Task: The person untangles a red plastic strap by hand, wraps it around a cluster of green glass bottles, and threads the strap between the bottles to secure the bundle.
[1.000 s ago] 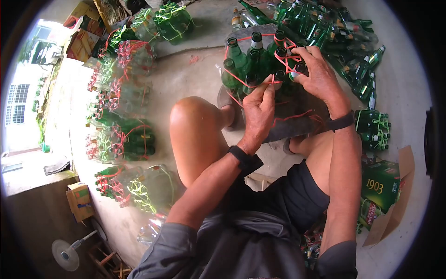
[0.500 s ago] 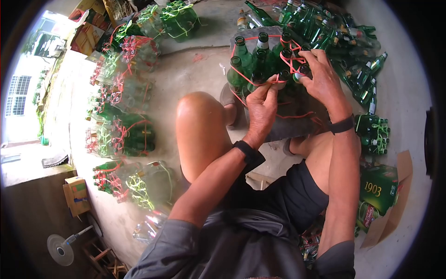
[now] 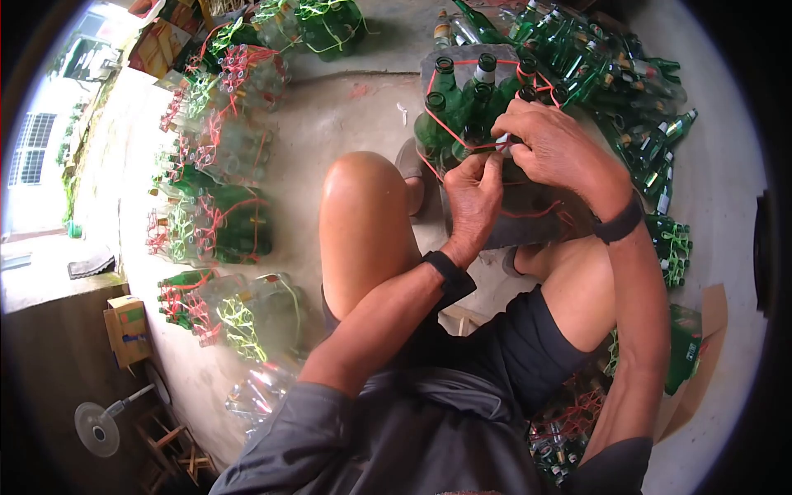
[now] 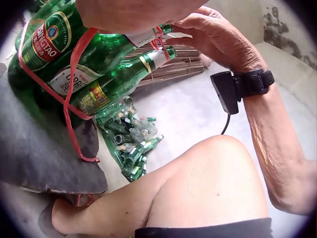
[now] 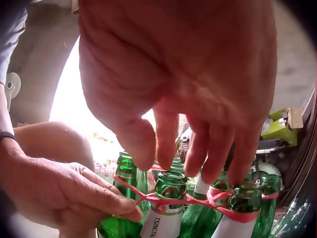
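A cluster of green beer bottles (image 3: 445, 87) stands upright on a dark slab (image 3: 516, 223), with red plastic string (image 5: 171, 201) looped round and crossed between their necks. My left hand (image 3: 473, 206) pinches the string between thumb and forefinger beside a near bottle neck. Over the near right necks is my right hand (image 3: 561, 148), its fingers hanging down spread just above the rims in the right wrist view. In the left wrist view, a red band (image 4: 49, 89) runs around the labelled bodies, and a loose string end (image 4: 79, 148) hangs over the slab's edge.
Loose green bottles (image 3: 577, 58) lie heaped at the back right. Tied bottle bundles (image 3: 235, 219) line the floor on the left, and another (image 3: 672, 247) stands at the right near an opened carton (image 3: 697, 355). A fan (image 3: 97, 429) stands lower left.
My right hand has moved left and nearer, from the right-hand bottle necks to beside my left hand. My left hand keeps its pinch on the string. The head view has shifted slightly.
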A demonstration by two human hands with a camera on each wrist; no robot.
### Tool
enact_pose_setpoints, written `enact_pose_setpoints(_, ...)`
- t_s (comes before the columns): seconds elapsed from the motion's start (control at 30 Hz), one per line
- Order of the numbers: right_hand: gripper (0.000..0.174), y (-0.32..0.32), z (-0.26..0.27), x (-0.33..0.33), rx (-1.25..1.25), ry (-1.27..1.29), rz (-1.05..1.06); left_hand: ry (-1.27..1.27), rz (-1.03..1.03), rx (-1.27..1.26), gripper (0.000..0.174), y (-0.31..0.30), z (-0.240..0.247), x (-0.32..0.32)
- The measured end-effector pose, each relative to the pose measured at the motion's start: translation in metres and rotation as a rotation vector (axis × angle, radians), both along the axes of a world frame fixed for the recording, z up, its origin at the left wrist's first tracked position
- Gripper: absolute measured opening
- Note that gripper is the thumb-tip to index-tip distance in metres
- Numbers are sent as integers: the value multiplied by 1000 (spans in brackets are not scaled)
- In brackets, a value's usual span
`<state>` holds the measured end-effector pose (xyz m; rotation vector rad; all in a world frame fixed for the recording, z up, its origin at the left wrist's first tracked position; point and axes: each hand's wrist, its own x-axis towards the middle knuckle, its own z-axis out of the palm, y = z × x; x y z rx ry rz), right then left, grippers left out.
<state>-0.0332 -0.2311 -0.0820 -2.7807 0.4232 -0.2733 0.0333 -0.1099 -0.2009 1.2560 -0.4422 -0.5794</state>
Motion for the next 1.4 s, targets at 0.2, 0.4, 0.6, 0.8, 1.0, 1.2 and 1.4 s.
enact_pose_setpoints(0.2,25,-20,-10,13,167,216,58,-15,33,94,29,2,-4,3)
enact_pose_setpoints(0.4,27,-21,-2,22,185,353,83,-3,-26,202,26,5,-1,7)
enact_pose_setpoints(0.6,24,-14,7,42,103,703,54,-11,-34,219,29,7,5,8)
enact_pose_setpoints(0.8,19,-8,4,33,-5,549,87,8,-12,191,29,6,1,7)
enact_pose_setpoints(1.0,9,4,-2,19,-228,302,150,50,-31,195,28,7,-3,7)
enact_pose_setpoints(1.2,7,11,3,16,-418,278,84,29,-37,186,28,6,2,4)
enact_pose_setpoints(1.4,6,9,2,20,-579,216,60,34,-107,203,29,8,6,2)
